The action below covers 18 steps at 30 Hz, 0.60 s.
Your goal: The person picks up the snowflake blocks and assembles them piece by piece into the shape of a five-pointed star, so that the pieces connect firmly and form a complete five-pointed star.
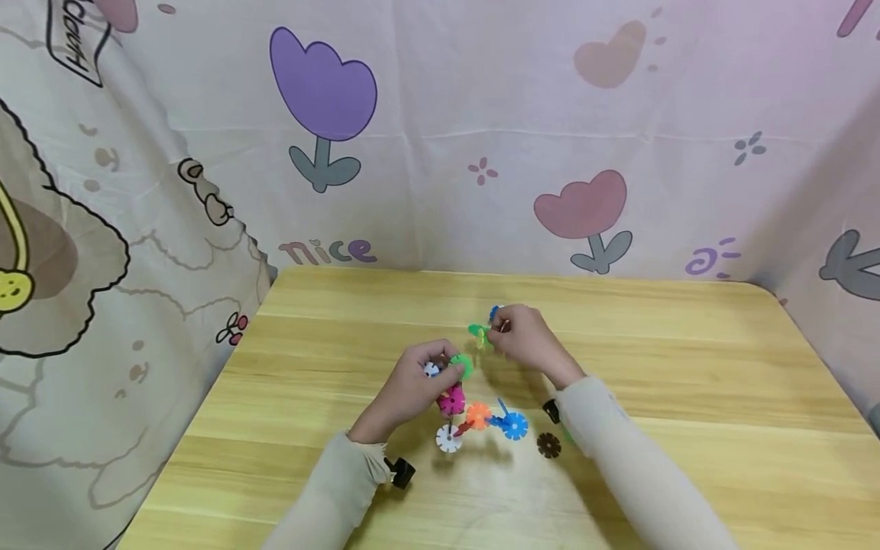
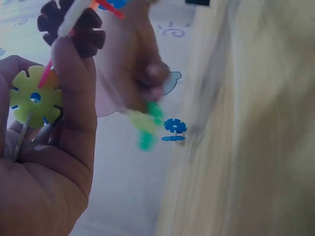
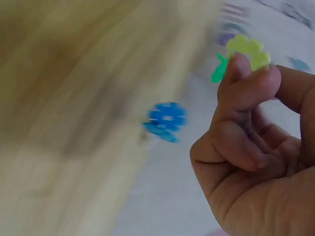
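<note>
My left hand [image 1: 412, 386] grips a joined chain of notched plastic snowflake discs. A green disc [image 1: 462, 367] lies by its thumb, with a magenta disc [image 1: 452, 400] below. From there the chain runs to a white disc [image 1: 449, 438], an orange disc [image 1: 479, 415] and a blue disc [image 1: 514, 425]. In the left wrist view a yellow disc [image 2: 22, 98] and a dark brown disc [image 2: 91, 39] are at the left fingers. Farther back, my right hand [image 1: 528, 336] pinches a yellow disc [image 3: 251, 51] joined to green discs [image 1: 477, 329], apart from the chain.
Two blue discs [image 3: 168, 117] stand on the wooden table [image 1: 330, 321] just beyond the right hand. A loose brown disc [image 1: 548, 445] lies near the right sleeve, which partly hides a green piece [image 1: 568, 435]. A patterned cloth [image 1: 440, 206] hangs behind the table's far edge.
</note>
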{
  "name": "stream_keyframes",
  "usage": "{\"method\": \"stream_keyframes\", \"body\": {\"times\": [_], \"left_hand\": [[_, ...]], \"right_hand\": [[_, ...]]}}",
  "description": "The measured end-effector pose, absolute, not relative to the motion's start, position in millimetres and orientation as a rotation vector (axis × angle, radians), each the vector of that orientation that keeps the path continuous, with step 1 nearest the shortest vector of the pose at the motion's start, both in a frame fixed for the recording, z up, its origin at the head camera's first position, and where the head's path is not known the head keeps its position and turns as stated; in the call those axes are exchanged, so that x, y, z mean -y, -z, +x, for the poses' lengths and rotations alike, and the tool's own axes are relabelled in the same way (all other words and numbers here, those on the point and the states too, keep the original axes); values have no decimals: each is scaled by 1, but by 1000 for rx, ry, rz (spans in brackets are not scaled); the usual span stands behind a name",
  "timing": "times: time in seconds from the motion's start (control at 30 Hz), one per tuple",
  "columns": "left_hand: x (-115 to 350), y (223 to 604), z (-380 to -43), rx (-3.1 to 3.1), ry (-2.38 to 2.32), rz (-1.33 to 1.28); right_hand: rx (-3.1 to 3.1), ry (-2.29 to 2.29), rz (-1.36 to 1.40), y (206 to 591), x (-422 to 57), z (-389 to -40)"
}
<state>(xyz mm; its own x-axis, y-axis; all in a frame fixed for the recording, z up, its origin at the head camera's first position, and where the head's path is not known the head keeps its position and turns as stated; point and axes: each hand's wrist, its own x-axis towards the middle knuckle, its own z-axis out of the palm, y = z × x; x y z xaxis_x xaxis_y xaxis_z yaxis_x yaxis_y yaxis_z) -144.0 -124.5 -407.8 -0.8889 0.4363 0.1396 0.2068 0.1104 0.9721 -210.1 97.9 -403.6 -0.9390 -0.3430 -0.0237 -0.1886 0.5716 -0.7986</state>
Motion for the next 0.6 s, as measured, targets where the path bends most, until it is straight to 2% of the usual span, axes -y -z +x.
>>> {"method": "stream_keyframes", "body": {"times": [0.3, 0.6], "left_hand": [[122, 413, -144, -2205, -1822, 700], [115, 412, -142, -2243, -1818, 658]], "right_hand": [[-2567, 1749, -524, 379, -101, -146], [-2696, 1805, -595, 385, -97, -126]]}}
